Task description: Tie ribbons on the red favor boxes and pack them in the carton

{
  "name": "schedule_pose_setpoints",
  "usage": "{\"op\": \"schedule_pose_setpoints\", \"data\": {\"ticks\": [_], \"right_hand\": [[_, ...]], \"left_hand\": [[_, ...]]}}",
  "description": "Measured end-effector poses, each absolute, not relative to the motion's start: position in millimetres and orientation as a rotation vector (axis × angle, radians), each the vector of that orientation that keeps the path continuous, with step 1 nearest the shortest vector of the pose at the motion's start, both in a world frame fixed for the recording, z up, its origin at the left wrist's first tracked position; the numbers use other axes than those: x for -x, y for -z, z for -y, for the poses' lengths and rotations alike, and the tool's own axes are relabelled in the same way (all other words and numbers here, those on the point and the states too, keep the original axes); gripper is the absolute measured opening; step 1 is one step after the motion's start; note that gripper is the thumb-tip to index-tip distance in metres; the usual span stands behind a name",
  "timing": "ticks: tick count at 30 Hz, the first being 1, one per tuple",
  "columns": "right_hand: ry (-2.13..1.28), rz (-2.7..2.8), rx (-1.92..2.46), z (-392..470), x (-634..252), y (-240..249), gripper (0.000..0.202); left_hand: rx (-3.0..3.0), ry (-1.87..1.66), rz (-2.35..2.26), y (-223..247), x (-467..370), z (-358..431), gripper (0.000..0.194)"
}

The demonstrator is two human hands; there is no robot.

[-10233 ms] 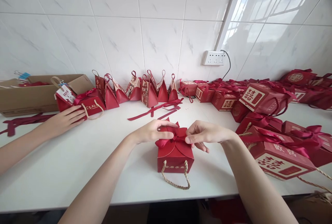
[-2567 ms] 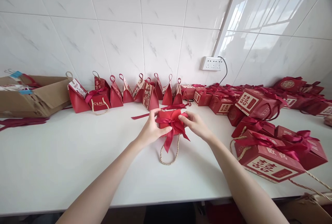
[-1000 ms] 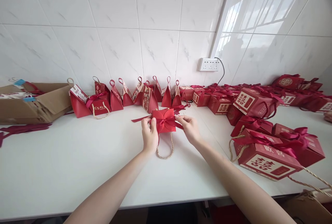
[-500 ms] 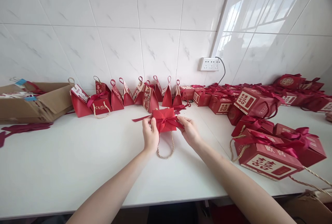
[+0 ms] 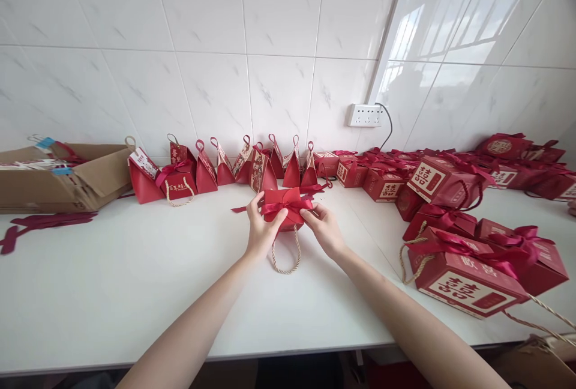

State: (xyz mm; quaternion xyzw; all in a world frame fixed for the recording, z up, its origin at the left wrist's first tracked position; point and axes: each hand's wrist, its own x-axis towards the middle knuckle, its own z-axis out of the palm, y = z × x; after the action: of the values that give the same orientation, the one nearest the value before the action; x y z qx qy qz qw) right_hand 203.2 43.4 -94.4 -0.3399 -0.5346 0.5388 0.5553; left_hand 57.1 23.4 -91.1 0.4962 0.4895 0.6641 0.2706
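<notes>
A small red gift box (image 5: 279, 196) lies in the middle of the white table, between my two hands. A shiny red ribbon (image 5: 293, 204) runs across its front in a bow. My left hand (image 5: 261, 228) grips the box's left side, thumb laid over the front near the ribbon. My right hand (image 5: 324, 228) is closed at the right end of the bow, thumb and fingers pinching the ribbon. A twisted cream rope handle (image 5: 287, 272) loops from the box toward me on the table. A ribbon tail (image 5: 238, 209) sticks out beyond my left fingers.
Several red peaked boxes (image 5: 207, 174) with loops line the tiled wall. On the left stand a cardboard carton (image 5: 58, 192) and loose dark red ribbons (image 5: 45, 221). Red ribboned boxes (image 5: 472, 272) crowd the right side. A socket strip (image 5: 365, 116) is on the wall. Part of another person's hand (image 5: 572, 206) shows at the right edge.
The box has tipped, so its lower face shows more. My left thumb has moved right across the front, and my right thumb has come in to the bow. The view has shifted slightly.
</notes>
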Motion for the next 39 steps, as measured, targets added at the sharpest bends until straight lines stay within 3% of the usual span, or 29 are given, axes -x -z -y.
{"op": "schedule_pose_setpoints", "data": {"ticks": [4,9,12,16,31,39], "right_hand": [[-1.238,1.292,0.906,-45,-206,90,0.035],[-1.189,1.452,0.966,-39,-211,75,0.023],[-1.060,1.564,1.008,-34,-210,74,0.017],[-1.081,1.628,0.963,-32,-208,79,0.029],[-1.178,1.705,0.902,-32,-204,83,0.033],[-1.194,1.766,0.808,-34,-200,88,0.035]], "left_hand": [[-1.294,-1.700,-1.260,92,-52,-25,0.067],[-1.253,-1.527,-1.088,85,-53,-23,0.095],[-1.208,-1.447,-1.067,81,-54,-23,0.102],[-1.174,-1.497,-1.119,80,-52,-24,0.093],[-1.195,-1.526,-1.124,78,-43,-28,0.063],[-1.238,-1.569,-1.387,74,-44,-27,0.066]]}}
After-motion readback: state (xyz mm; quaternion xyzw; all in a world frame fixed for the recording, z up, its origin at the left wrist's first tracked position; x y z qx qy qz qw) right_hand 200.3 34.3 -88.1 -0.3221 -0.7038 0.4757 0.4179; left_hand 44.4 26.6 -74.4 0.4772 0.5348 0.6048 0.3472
